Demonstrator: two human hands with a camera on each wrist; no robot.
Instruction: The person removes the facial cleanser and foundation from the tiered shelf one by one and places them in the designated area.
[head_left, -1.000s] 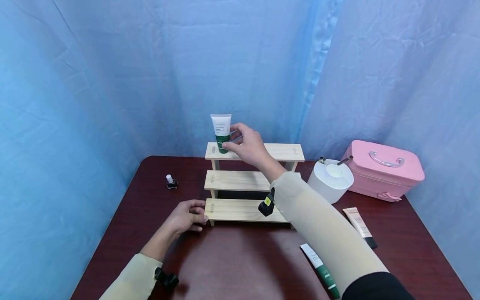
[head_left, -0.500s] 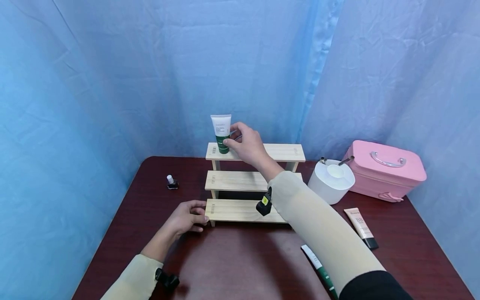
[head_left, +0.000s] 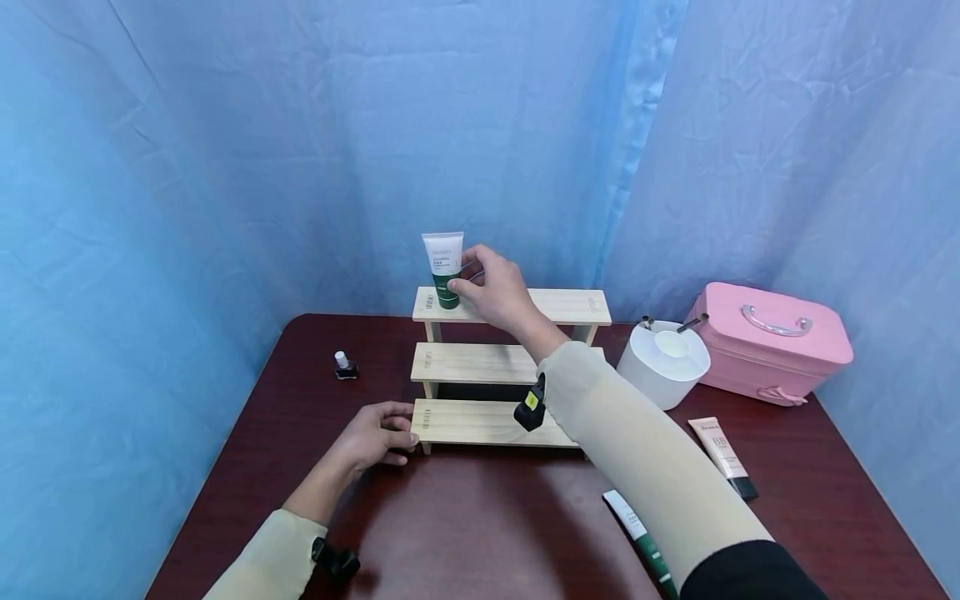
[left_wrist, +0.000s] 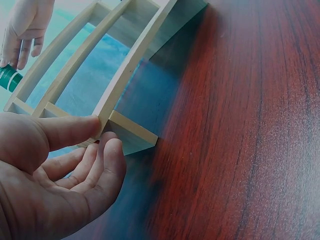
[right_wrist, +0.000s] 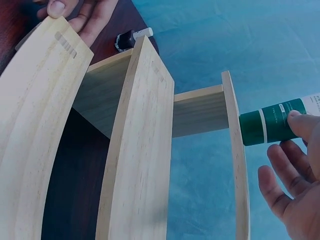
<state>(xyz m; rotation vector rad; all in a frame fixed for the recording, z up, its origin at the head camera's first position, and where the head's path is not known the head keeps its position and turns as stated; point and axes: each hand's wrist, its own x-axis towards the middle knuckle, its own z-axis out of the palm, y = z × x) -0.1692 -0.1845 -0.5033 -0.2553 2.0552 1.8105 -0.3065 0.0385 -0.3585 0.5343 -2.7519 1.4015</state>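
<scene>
A white and green squeeze tube [head_left: 444, 260] stands cap down on the left end of the top step of a three-step wooden rack [head_left: 480, 421]. My right hand [head_left: 498, 287] pinches its green lower part from the right, thumb in front; the right wrist view shows the green cap [right_wrist: 254, 128] against the top board. At the rack's lower left, my left hand [head_left: 372, 435] grips the end of the bottom board [left_wrist: 127, 70] between thumb and fingers. Both lower steps carry nothing.
A nail polish bottle [head_left: 345, 365] stands left of the rack. To the right are a white round holder [head_left: 660, 367], a pink case [head_left: 772, 342] and a beige BB cream tube [head_left: 722, 454]. Another white and green tube [head_left: 637, 533] lies in front, partly under the right sleeve.
Hardly anything differs. The view has shifted very slightly, and both hands keep their places on the tube and the rack.
</scene>
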